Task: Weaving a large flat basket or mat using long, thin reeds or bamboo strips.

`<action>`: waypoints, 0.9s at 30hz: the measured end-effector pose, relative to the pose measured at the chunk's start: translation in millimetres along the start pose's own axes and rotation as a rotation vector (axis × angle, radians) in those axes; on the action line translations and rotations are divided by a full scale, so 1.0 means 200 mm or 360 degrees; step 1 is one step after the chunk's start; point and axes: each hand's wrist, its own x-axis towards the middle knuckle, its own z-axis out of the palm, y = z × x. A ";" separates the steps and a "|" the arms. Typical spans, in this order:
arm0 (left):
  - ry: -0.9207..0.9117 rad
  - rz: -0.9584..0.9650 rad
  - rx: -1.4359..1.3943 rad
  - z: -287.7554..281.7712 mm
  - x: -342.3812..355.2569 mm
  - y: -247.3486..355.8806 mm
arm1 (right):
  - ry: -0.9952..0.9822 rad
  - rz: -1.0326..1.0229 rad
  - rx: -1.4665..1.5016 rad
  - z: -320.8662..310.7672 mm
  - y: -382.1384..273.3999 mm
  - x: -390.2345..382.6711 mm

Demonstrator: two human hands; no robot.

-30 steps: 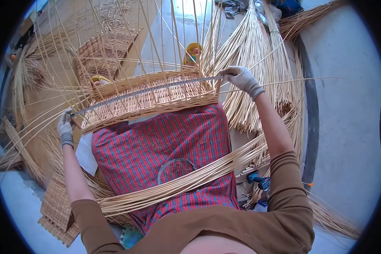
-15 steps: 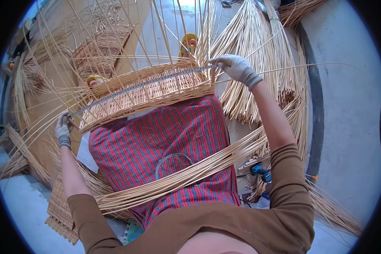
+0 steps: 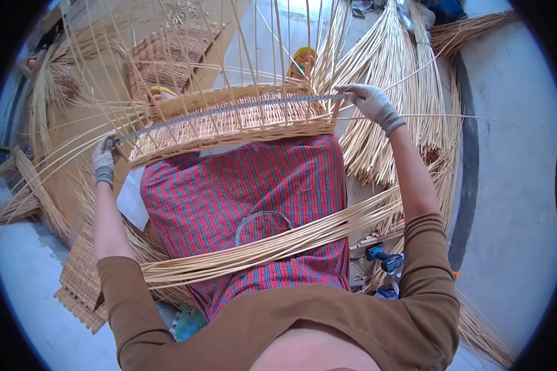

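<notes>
Basket (image 3: 229, 120) nearer, tape (image 3: 229, 110) across.

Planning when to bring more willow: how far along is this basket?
Done: the woven base and a low band of side weave on the basket. In hand: the left hand and right hand stretch a measuring tape across it. Left: the upright stakes stand unwoven.

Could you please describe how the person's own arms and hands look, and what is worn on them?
Both hands wear light grey knitted work gloves with ribbed cuffs ending at the wrist: the left hand and the right hand. The forearms are bare. Brown long sleeves are pushed up to about the elbows. No watch or jewellery shows.
</notes>
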 end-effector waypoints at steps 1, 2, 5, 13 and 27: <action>0.0008 0.0035 0.0006 -0.01 0.00 0.04 | -0.0007 0.0021 0.0046 -0.01 -0.06 -0.01; 0.0045 -0.0004 0.0184 -0.05 -0.01 0.10 | -0.0029 0.0056 -0.0052 -0.01 -0.13 0.00; 0.0221 0.0670 0.1227 0.19 -0.16 0.21 | 0.0042 -0.0220 -0.0092 0.06 -0.18 -0.11; -0.0498 0.1915 0.0824 1.76 -1.10 1.06 | -0.0497 -0.0458 0.0053 0.56 -0.99 -0.97; -0.0878 0.1170 0.1176 2.65 -1.24 0.83 | 0.0110 0.0353 -0.0665 0.09 0.65 -0.29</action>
